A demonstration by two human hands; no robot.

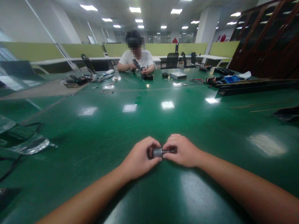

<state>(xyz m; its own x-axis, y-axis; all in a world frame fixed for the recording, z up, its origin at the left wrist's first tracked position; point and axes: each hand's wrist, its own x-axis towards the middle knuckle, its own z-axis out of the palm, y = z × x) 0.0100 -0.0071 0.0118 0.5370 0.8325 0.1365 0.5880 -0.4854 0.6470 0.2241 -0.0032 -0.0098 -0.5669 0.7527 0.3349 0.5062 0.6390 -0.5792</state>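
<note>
Just above the green tabletop, a small silver cylinder with a dark narrow shaft on its right side lies level between my two hands. My left hand curls around the cylinder, thumb below and fingers above. My right hand pinches the shaft close to where it meets the cylinder. The fingertips of both hands nearly touch. What kind of part this is I cannot make out, and its left end is partly hidden inside my left hand.
Across the green table a person in a white shirt holds a power drill over a black box. A clear plastic bag lies at the left. Long black channels and thin rods lie at the right.
</note>
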